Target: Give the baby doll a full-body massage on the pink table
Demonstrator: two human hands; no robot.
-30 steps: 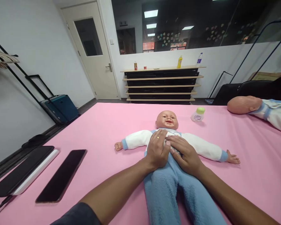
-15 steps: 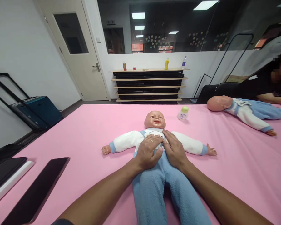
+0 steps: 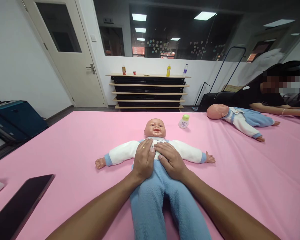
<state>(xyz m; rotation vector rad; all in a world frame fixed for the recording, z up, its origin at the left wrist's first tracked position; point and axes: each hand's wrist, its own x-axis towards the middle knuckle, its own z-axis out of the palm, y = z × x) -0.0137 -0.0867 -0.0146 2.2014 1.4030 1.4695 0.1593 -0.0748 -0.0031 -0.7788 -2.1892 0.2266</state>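
A baby doll [image 3: 155, 128] lies on its back on the pink table cover, head away from me and arms spread to both sides. It wears a white top with blue cuffs and fuzzy blue trousers. My left hand [image 3: 144, 160] lies flat on the left side of its chest, fingers stretched toward the neck and a ring on one finger. On the right side of the chest rests my right hand [image 3: 172, 160], palm down with fingers slanting up to the left. Both hands are open and partly cover the print on the top.
Beyond the doll's head stands a small bottle with a green cap [image 3: 184, 121]. A second doll [image 3: 240, 116] lies at the far right, near a person in black [image 3: 252, 90]. A dark phone [image 3: 22, 203] lies at left. Stacked shelves [image 3: 150, 88] stand behind the pink table cover [image 3: 90, 133].
My view has turned to the right. My left hand has shifted toward the doll's left-hand side of the picture, and my right fingers now reach across the chest. The person's arm stretches further right.
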